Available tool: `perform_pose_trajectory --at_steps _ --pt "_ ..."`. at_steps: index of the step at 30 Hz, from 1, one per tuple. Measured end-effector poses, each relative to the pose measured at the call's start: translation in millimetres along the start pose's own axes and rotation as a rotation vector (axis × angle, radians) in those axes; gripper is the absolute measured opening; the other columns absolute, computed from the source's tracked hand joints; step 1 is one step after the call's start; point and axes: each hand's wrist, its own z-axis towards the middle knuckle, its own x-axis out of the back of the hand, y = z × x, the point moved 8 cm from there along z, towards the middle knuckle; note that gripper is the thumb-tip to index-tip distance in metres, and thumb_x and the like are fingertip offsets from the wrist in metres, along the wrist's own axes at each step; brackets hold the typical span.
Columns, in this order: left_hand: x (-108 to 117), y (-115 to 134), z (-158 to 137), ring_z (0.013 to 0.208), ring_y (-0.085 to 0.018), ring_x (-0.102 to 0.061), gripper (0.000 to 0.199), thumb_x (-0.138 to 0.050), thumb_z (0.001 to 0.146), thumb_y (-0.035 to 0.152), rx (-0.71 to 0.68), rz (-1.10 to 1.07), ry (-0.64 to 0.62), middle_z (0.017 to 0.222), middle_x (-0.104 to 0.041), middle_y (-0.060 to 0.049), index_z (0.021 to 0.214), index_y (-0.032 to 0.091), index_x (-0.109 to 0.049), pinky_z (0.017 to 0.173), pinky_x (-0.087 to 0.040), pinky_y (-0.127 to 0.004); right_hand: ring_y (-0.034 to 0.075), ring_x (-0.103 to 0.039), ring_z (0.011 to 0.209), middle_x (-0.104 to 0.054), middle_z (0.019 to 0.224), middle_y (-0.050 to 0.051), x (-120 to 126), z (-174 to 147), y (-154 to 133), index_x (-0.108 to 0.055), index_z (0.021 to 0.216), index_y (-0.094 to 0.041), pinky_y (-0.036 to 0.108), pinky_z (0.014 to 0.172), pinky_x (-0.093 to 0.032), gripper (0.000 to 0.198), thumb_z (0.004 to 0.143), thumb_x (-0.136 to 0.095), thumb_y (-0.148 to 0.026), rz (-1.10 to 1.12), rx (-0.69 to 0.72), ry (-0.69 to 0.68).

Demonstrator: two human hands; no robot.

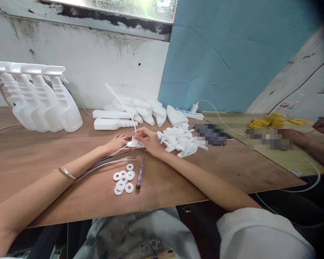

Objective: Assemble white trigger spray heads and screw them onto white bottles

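My left hand (120,144) is closed on a white trigger spray head (135,143), which lies low over the table with its collar facing up. From the collar a thin white dip tube (121,101) rises, leaning to the left. My right hand (152,141) pinches around the tube's lower end at the collar; the fingertips partly cover the joint. Loose dip tubes (108,163) lie beneath my left forearm. Closer to me are several white ring washers (120,185) and a screwdriver (140,176) with a clear handle.
Several white spray bottles (66,104) with heads stand at the left. Bottles without heads (112,124) lie by the wall. A pile of spray heads (179,140) is right of my hands, near a power strip (190,114). Another person's hand (302,138) is far right, by yellow parts (270,121).
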Motion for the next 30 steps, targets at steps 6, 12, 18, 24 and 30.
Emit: perform_pose_trajectory --at_steps 6,12,18,24,30 --pt "1.7 2.8 0.0 0.125 -0.027 -0.033 0.048 -0.034 0.085 0.056 -0.022 0.004 0.018 0.137 -0.039 -0.005 0.122 0.03 -0.052 0.103 -0.023 -0.044 0.012 -0.058 0.065 -0.063 0.07 -0.001 1.6 -1.2 -3.3 -0.06 0.097 -0.022 0.022 0.059 -0.044 0.025 0.084 -0.049 -0.04 -0.026 0.023 0.026" --pt "1.5 2.1 0.0 0.124 -0.027 -0.035 0.05 -0.034 0.085 0.056 -0.02 -0.002 0.017 0.136 -0.04 -0.006 0.121 0.027 -0.053 0.102 -0.023 -0.045 0.014 -0.061 0.07 -0.064 0.072 0.0 0.9 0.1 -1.4 -0.056 0.086 -0.021 0.025 0.065 -0.046 0.02 0.085 -0.048 -0.039 -0.001 -0.007 0.025" --pt "0.8 0.3 0.2 0.124 -0.027 -0.034 0.051 -0.035 0.085 0.056 0.004 -0.008 0.008 0.136 -0.04 -0.006 0.123 0.025 -0.051 0.102 -0.023 -0.045 0.013 -0.06 0.071 -0.064 0.076 0.0 -0.3 1.4 -2.3 -0.054 0.082 -0.02 0.024 0.066 -0.046 0.021 0.085 -0.048 -0.039 0.014 0.008 0.019" --pt "0.0 0.0 0.9 0.125 -0.027 -0.033 0.05 -0.035 0.085 0.055 -0.001 -0.003 -0.005 0.138 -0.038 -0.005 0.122 0.026 -0.052 0.103 -0.023 -0.045 0.014 -0.059 0.069 -0.063 0.074 0.0 -1.5 2.7 3.2 -0.053 0.081 -0.019 0.025 0.065 -0.045 0.021 0.084 -0.048 -0.04 0.005 0.001 0.03" --pt "-0.6 -0.9 1.3 0.125 -0.028 -0.033 0.051 -0.034 0.085 0.057 -0.005 -0.006 0.003 0.137 -0.038 -0.006 0.121 0.026 -0.053 0.102 -0.023 -0.046 0.013 -0.058 0.066 -0.062 0.073 0.0 -1.7 3.4 3.9 -0.053 0.079 -0.019 0.024 0.062 -0.044 0.019 0.084 -0.048 -0.037 -0.022 0.008 0.047"
